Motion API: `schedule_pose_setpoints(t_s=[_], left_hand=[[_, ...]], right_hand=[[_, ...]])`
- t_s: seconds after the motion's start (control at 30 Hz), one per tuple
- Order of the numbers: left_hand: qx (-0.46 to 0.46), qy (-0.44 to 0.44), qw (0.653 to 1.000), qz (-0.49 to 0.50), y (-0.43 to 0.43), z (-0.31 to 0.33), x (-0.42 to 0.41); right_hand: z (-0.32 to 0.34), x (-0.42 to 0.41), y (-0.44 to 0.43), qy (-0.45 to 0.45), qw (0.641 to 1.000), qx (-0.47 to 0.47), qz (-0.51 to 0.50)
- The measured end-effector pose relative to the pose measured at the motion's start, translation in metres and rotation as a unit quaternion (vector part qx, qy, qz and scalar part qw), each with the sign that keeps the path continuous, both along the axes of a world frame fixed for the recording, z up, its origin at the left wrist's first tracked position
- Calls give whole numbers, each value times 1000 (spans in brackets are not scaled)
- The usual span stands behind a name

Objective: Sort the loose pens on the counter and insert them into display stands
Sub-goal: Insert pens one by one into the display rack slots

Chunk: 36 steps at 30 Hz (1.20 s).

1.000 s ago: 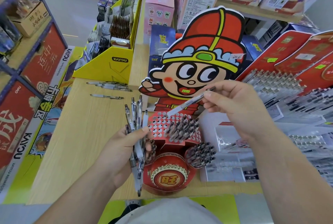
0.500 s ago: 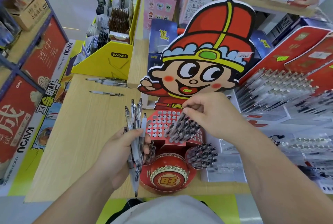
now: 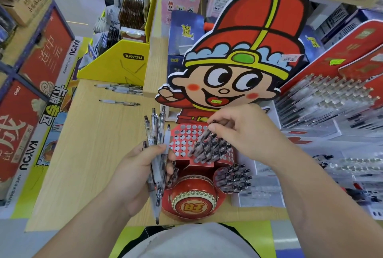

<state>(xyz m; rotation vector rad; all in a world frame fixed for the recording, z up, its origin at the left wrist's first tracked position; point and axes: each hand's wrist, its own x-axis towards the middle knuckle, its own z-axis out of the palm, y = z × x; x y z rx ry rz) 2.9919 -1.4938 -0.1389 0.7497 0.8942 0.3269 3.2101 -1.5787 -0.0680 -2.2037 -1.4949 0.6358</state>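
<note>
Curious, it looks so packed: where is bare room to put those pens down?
Bare wooden counter lies left of the left hand and its pen bundle, between the single loose pen and the near edge. The red pen stand has empty holes on its left side. Right of it stand crowded pen racks.

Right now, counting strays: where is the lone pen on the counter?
Head view, upper left: the lone pen lies on the counter, left of the cartoon stand, this side of the pen cluster.

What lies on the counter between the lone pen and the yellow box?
A cluster of loose pens, seen in the head view.
</note>
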Motion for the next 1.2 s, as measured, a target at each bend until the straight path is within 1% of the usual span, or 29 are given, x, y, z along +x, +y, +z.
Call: schedule_pose_setpoints(t_s=[0.23, 0.6, 0.73, 0.93, 1.2], left_hand=[[-3, 4, 1000, 5, 0, -1, 2], [-5, 0, 1000, 5, -3, 1, 4], [-9, -3, 1000, -2, -3, 0, 4], [-2, -1, 1000, -8, -3, 0, 3], [-8, 2, 1000, -5, -4, 0, 0]], right_hand=[[-2, 1, 2, 3, 1000, 13, 2], [-3, 2, -2, 1, 1000, -2, 11], [-10, 0, 0, -14, 1000, 0, 20], [-16, -5, 5, -37, 998, -40, 39], [-19, -6, 7, -27, 997, -65, 37]])
